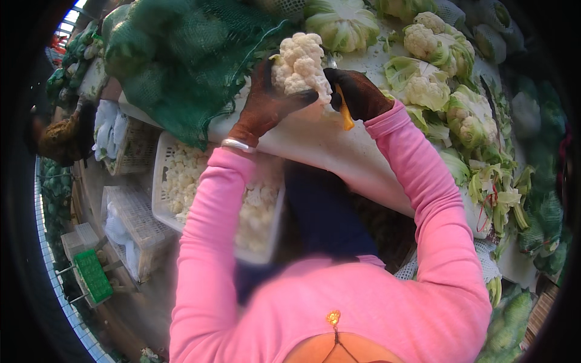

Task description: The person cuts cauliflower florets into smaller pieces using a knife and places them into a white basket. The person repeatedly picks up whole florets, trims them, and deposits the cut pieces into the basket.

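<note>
My left hand (pixel 268 102), in a dark brown work glove, grips a head of cauliflower (pixel 302 63) from its left side and below, above the white table (pixel 313 136). In my gloved right hand (pixel 358 93) is a knife with a yellow handle (pixel 346 111); a short bit of its metal blade shows beside the cauliflower's right side. Whether the blade touches the cauliflower cannot be made out. By my left forearm, below the table edge, a white plastic crate (pixel 159 199) holds many cut cauliflower florets (pixel 184 170).
A green mesh sack (pixel 181 59) covers the table's left part. Leafy cauliflower heads (pixel 420 86) and trimmed leaves (pixel 497 195) lie to the right. Plastic baskets (pixel 140 227) stand on the floor at left, near a green box-shaped object (pixel 93 276). A stuffed mesh bag (pixel 510 317) sits lower right.
</note>
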The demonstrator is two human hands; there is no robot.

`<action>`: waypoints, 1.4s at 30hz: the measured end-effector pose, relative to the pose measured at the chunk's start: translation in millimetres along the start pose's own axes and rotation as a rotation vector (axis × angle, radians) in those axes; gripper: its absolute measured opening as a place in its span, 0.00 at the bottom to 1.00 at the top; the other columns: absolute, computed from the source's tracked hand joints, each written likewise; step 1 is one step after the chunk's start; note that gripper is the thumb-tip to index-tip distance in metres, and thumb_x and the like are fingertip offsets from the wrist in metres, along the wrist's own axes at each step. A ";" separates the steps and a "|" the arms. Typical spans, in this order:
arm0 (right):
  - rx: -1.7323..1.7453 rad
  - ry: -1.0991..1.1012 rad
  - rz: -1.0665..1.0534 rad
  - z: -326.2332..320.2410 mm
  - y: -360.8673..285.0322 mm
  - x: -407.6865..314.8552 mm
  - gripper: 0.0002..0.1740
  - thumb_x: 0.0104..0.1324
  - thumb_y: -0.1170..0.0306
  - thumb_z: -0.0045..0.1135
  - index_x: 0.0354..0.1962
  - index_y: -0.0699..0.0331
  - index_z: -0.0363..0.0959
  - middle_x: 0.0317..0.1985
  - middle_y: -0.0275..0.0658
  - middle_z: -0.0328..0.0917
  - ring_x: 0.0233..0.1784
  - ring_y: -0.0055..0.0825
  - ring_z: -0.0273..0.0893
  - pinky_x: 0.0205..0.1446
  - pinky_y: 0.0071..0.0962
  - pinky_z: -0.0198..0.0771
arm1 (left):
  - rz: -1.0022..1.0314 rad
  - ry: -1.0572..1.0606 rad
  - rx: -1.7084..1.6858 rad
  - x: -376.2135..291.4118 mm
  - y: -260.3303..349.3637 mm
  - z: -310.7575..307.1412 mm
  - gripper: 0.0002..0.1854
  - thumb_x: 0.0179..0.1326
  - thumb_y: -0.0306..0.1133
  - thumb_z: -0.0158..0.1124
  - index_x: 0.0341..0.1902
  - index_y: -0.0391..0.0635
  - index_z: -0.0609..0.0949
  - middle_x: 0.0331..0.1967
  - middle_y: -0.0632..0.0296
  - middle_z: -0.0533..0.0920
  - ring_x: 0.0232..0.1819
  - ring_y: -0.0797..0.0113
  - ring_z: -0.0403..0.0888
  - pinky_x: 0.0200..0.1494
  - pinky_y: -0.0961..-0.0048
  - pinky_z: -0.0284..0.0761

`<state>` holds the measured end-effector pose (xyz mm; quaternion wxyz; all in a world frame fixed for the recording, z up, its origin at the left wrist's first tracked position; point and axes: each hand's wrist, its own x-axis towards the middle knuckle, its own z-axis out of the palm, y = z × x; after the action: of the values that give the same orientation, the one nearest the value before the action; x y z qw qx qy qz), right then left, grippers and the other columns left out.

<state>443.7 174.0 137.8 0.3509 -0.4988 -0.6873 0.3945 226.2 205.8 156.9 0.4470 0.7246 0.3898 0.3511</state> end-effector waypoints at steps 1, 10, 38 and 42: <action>-0.069 0.009 -0.063 7.3 -1.0 -4.3 0.08 0.66 0.70 0.48 0.31 0.67 0.71 0.20 0.37 0.72 0.21 0.24 0.70 0.25 0.26 0.66 | 0.134 0.073 0.226 6.7 -9.1 7.4 0.36 0.56 0.35 0.69 0.65 0.38 0.63 0.61 0.52 0.66 0.59 0.60 0.68 0.60 0.67 0.66; -0.024 0.131 0.245 35.6 10.2 -36.1 0.18 0.70 0.64 0.41 0.38 0.74 0.69 0.28 0.51 0.72 0.18 0.37 0.73 0.23 0.33 0.72 | 0.172 0.246 -0.220 44.4 -77.8 -2.3 0.24 0.60 0.36 0.66 0.57 0.37 0.73 0.52 0.51 0.76 0.53 0.59 0.74 0.58 0.67 0.69; -0.543 -0.304 0.137 28.1 37.7 58.4 0.17 0.64 0.68 0.48 0.47 0.67 0.73 0.44 0.53 0.79 0.48 0.47 0.78 0.52 0.40 0.72 | -0.157 -0.226 -0.025 96.2 -43.8 -19.5 0.25 0.63 0.43 0.60 0.60 0.44 0.73 0.54 0.56 0.77 0.55 0.59 0.75 0.60 0.69 0.66; -0.552 -0.330 0.125 34.7 60.0 77.9 0.19 0.63 0.66 0.50 0.50 0.64 0.74 0.46 0.50 0.79 0.50 0.46 0.78 0.55 0.39 0.70 | -0.080 -0.260 -0.096 95.4 -36.4 -22.3 0.31 0.58 0.44 0.65 0.62 0.43 0.71 0.54 0.54 0.77 0.53 0.59 0.75 0.60 0.68 0.66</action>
<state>417.8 253.7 75.8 0.0614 -0.5458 -0.7839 0.2895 240.8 308.8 146.5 0.5416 0.7256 0.3397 0.2545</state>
